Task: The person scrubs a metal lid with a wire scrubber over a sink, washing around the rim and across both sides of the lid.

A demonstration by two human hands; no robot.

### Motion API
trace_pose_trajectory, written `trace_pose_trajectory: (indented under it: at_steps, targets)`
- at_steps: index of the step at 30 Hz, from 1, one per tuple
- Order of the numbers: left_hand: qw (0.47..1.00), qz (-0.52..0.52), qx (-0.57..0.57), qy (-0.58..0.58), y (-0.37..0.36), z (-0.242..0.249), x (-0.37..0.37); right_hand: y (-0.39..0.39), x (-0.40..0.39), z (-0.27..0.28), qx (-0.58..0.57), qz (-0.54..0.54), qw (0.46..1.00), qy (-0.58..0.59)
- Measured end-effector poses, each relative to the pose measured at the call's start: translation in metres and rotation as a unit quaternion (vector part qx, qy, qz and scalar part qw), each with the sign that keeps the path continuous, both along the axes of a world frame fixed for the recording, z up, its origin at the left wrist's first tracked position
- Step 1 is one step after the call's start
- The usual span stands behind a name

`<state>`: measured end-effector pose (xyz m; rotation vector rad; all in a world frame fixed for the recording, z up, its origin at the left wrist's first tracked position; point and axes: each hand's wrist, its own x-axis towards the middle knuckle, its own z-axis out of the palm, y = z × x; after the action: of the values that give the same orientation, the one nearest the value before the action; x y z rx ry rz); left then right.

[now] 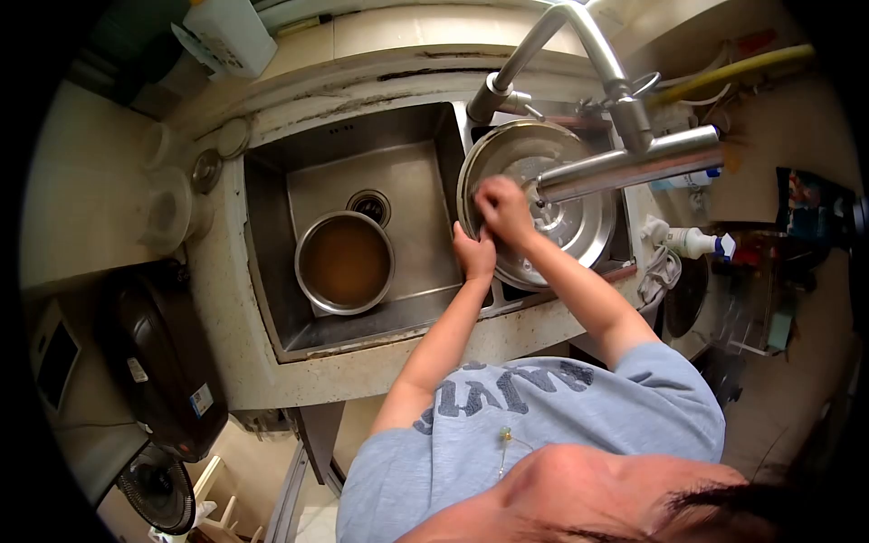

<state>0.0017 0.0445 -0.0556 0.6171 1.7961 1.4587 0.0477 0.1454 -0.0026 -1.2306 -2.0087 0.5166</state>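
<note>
A wide stainless steel basin (593,242) sits over the right bowl of the double sink, with some wet shine inside. My left hand (475,253) grips the basin's near-left rim. Just beyond it, my right hand (504,210) is closed against the inside wall near the rim, slightly blurred; whatever its fingers may hold is hidden. The metal faucet (625,163) arches over the basin, its spout close to my right hand. In the left sink bowl (407,167) stands a round metal pot (310,291) of brownish liquid (346,262), beside the drain (369,208).
A white spray bottle (692,242) and a crumpled cloth (659,276) lie right of the sink. Clear containers (167,213) and a small metal lid (206,170) line the left counter. A dark appliance (158,353) stands lower left, and a white jug (231,36) behind.
</note>
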Motion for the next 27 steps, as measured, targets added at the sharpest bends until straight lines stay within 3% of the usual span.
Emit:
trace_pose_trajectory:
  at_steps: [1, 3, 5, 6, 7, 8, 10, 13, 15, 16, 17, 18, 19, 20, 24, 25, 26, 27]
  targets:
    - [0.999, -0.001, 0.011, -0.039, 0.005, 0.002, 0.001, -0.031, 0.013, 0.001, -0.010, 0.083, 0.996, 0.027]
    - [0.998, -0.014, 0.007, -0.058, 0.008, 0.001, 0.000, -0.036, 0.011, 0.005, -0.057, 0.081, 0.995, 0.000]
    - [0.999, -0.012, -0.019, 0.036, 0.000, -0.002, 0.003, 0.001, 0.003, -0.003, 0.053, 0.060, 0.995, -0.059]
    - [1.000, -0.007, -0.008, 0.022, 0.001, 0.003, 0.003, 0.006, 0.006, -0.007, 0.054, 0.069, 0.994, -0.070]
    - [0.997, 0.014, -0.019, 0.067, 0.002, 0.008, 0.004, 0.055, 0.023, -0.030, 0.102, -0.079, 0.977, -0.170]
    - [0.999, 0.013, -0.017, 0.041, 0.001, 0.014, 0.002, 0.068, 0.029, -0.017, 0.022, -0.215, 0.959, -0.181]
    - [1.000, 0.013, -0.009, 0.013, 0.004, 0.017, -0.003, 0.095, 0.071, -0.033, 0.159, -0.266, 0.924, -0.223]
    - [0.999, -0.005, 0.007, -0.044, 0.004, 0.011, 0.003, 0.092, 0.044, -0.038, 0.053, -0.405, 0.886, -0.218]
    - [1.000, -0.007, -0.007, -0.010, 0.004, 0.006, 0.001, 0.092, 0.025, -0.045, 0.026, -0.375, 0.905, -0.198]
    - [1.000, -0.003, -0.011, -0.009, 0.001, 0.005, -0.001, 0.078, -0.003, -0.064, 0.105, -0.246, 0.934, -0.235]
    - [1.000, 0.001, 0.011, -0.024, -0.001, 0.007, 0.000, 0.051, -0.016, -0.047, 0.053, -0.129, 0.987, -0.077]
    - [0.999, 0.006, 0.036, -0.036, -0.001, 0.009, 0.000, 0.046, -0.020, -0.041, 0.043, -0.128, 0.989, -0.061]
    - [0.996, 0.009, 0.068, -0.052, 0.006, 0.012, 0.001, -0.001, -0.015, -0.032, 0.002, 0.030, 0.999, -0.037]
    - [0.995, 0.018, 0.090, -0.045, 0.007, -0.011, 0.009, -0.021, -0.013, -0.024, -0.043, 0.056, 0.997, -0.028]
    - [0.998, -0.005, 0.050, -0.038, 0.005, 0.008, 0.001, 0.006, -0.005, -0.026, -0.018, 0.067, 0.996, -0.062]
    - [1.000, -0.010, -0.016, -0.021, 0.004, 0.029, -0.004, 0.053, 0.000, -0.040, -0.020, -0.089, 0.992, -0.090]
    - [1.000, 0.000, -0.005, 0.002, 0.006, 0.027, -0.003, 0.077, 0.010, -0.039, 0.010, -0.197, 0.968, -0.156]
    - [1.000, 0.008, 0.002, 0.020, 0.005, 0.024, -0.001, 0.078, 0.007, -0.035, 0.013, -0.220, 0.963, -0.156]
